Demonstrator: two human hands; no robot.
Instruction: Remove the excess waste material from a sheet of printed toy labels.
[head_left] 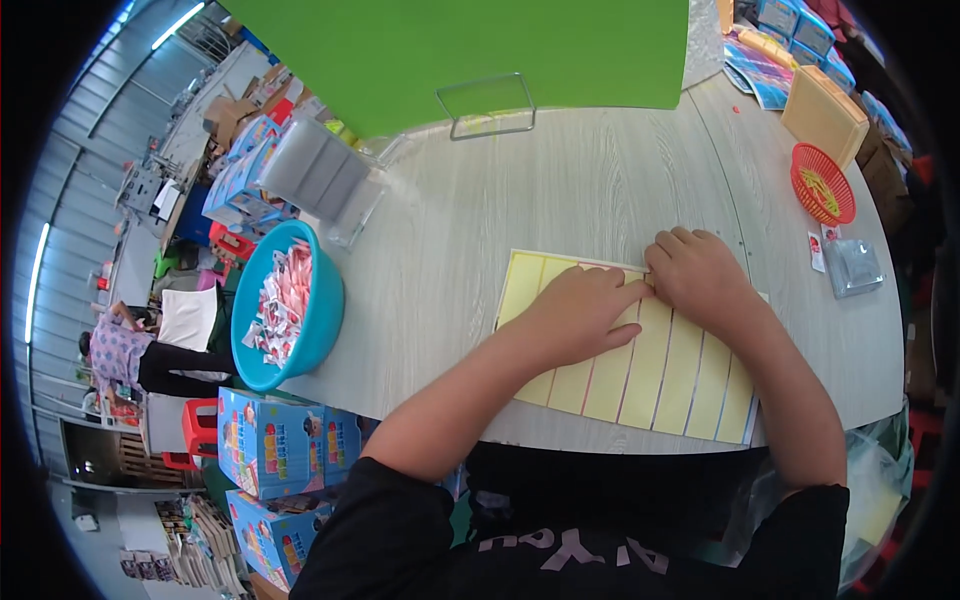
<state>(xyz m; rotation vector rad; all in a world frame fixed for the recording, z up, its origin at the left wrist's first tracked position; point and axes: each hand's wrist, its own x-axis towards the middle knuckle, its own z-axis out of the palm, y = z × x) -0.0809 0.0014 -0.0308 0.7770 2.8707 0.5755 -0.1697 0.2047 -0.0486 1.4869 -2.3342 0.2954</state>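
A person in a black short-sleeved shirt (600, 555) sits or stands at a pale wood-grain bench (430, 250), both bare hands on a yellow sheet (645, 375) marked into long strips by coloured lines. The sheet lies slightly askew close to the bench's near edge; whether it is one layer or several cannot be told.

The left hand (583, 312) spreads over the sheet's upper part, palm down, its thumb held apart from the forefinger. The right hand (697, 275) is curled at the far edge, and the fingers of both nearly meet there. Whether either hand pinches the paper or only presses on it cannot be told, since the fingertips are partly hidden.

The step in hand appears to be fine finger work at the far end of one strip, perhaps aligning or lifting an edge. The next move seems to call for a steadying left hand and a light, exact touch from the right, so the sheet does not slide or crease.

To the left stands a blue bowl (325, 320) of small red-and-white packets (287, 295); far right, a red basket (845, 195) holds yellow pieces (817, 193)
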